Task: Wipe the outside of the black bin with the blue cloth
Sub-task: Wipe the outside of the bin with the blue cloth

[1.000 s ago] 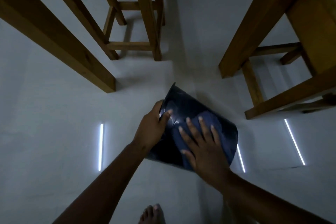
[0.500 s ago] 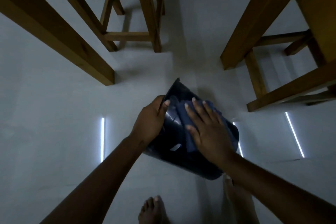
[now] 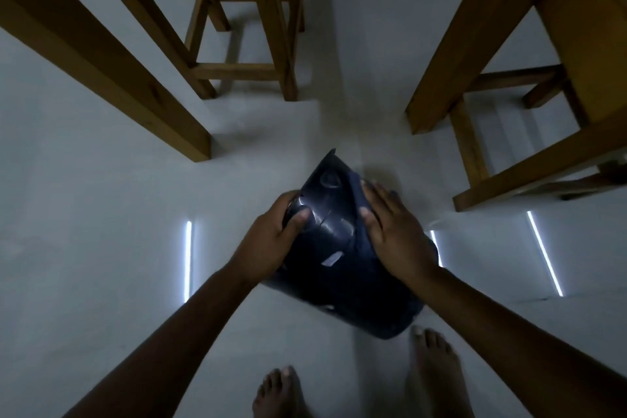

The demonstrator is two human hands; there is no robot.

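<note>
Dim room, pale floor (image 3: pixel 101 214). We look down at the black bin (image 3: pixel 342 268), which lies tilted on its side just ahead of our two bare feet, one foot (image 3: pixel 281 394) on the left, the other foot (image 3: pixel 434 370) on the right near the bin's closer end. The bin's far end points up and away from us, toward the gap between the wooden furniture.

Left hand (image 3: pixel 271 241) grips the bin's left wall, thumb (image 3: pixel 298 217) laid over the glossy upper surface, the other fingers wrapped round the side and out of sight. It is closed on the bin.

Right hand (image 3: pixel 393 234) lies flat, fingers spread, pressing the blue cloth (image 3: pixel 356 210) against the bin's upper right side. Only a strip of cloth shows along the thumb edge and at the fingertips; the remainder is under the palm. We cannot tell whether the fingers pinch the cloth or simply press it.

Wooden legs of a desk (image 3: pixel 112 78) stand left of the bin, a stool (image 3: pixel 258 44) behind, more timber framing (image 3: pixel 509 112) to the right. Bright strips of reflected light (image 3: pixel 187 261) mark the floor on both sides.
</note>
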